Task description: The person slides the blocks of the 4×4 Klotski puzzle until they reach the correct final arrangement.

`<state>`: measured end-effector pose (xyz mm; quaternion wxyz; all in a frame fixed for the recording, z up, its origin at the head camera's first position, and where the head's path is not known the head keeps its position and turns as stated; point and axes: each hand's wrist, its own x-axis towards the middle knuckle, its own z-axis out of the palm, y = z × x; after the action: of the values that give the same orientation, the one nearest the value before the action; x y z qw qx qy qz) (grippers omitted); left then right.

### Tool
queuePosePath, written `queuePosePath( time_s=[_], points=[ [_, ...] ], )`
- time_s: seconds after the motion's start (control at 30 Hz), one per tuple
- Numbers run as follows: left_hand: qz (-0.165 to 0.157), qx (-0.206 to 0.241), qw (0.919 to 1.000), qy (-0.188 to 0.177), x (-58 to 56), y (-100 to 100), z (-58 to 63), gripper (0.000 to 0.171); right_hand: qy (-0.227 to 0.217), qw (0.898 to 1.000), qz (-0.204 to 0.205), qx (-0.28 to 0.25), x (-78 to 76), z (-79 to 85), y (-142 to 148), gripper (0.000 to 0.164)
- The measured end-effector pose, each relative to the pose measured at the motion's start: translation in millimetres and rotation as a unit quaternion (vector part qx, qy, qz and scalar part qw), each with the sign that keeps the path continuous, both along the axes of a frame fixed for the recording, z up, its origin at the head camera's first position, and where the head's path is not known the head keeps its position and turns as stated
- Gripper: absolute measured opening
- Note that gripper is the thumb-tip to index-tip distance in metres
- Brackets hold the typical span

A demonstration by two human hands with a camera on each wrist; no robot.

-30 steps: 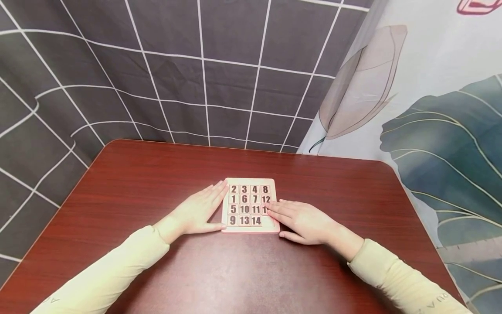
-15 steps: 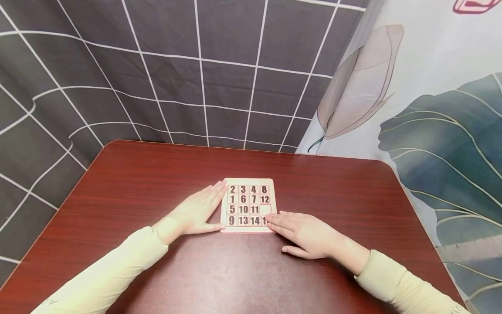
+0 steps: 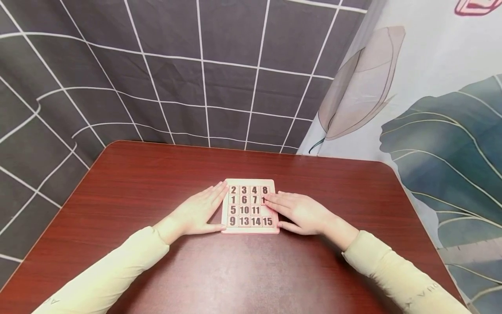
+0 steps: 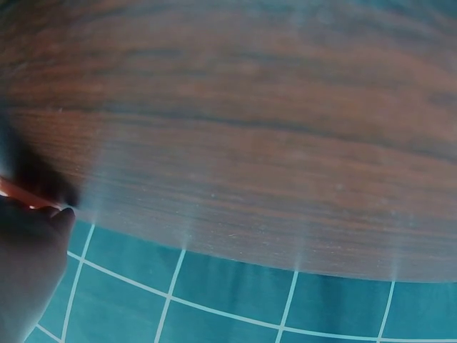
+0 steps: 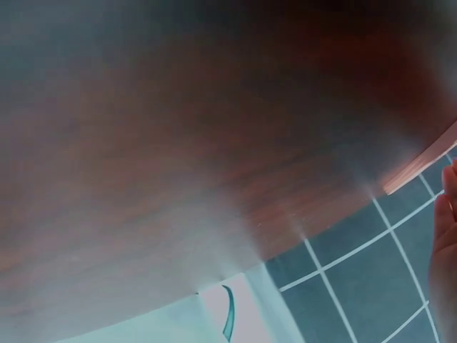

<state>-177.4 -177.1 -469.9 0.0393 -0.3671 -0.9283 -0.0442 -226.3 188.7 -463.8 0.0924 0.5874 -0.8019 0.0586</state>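
A pale wooden number sliding puzzle (image 3: 249,182) lies flat in front of me in the head view. My left hand (image 3: 196,213) rests along its left edge, fingers straight, thumb tip at the lower left corner. Straight fingertips of my right hand (image 3: 303,213) lie on a tile (image 3: 263,200) at the right of the second row, covering most of it. The right thumb touches the puzzle's right edge. Below those fingers is the vacant square, third row right. Tile 15 (image 3: 268,221) fills the bottom right corner. Both wrist views catch only part of each hand.
The puzzle lies on a reddish-brown wooden table (image 3: 157,174) with rounded far corners. Behind it hangs a dark grey cloth (image 3: 231,87) with a white grid. A pale curtain (image 3: 423,65) with large leaf prints hangs at the right.
My right fingers slid tile 15 down from the third row into the bottom right corner, then moved up onto the second-row tile. The left hand has stayed at the puzzle's left edge.
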Motion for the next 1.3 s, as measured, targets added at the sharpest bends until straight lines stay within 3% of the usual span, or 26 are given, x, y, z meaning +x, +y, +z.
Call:
queuePosePath(
  time_s=[0.23, 0.67, 1.3],
  points=[
    [0.001, -0.005, 1.0000, 0.002, -0.5, 0.0, -1.1, 0.104, -0.011, 1.000, -0.011, 0.019, -3.7, -2.4, -1.9, 0.061],
    [0.009, -0.013, 0.9999, -0.003, -1.6, 0.2, -1.7, 0.108, 0.013, 1.000, 0.015, 0.016, 20.7, -1.0, 3.9, 0.065],
    [0.007, -0.011, 0.9999, -0.006, -1.6, 1.0, -0.6, 0.107, 0.001, 0.999, -0.041, 0.021, -28.5, -1.7, -4.2, 0.060]
  ],
)
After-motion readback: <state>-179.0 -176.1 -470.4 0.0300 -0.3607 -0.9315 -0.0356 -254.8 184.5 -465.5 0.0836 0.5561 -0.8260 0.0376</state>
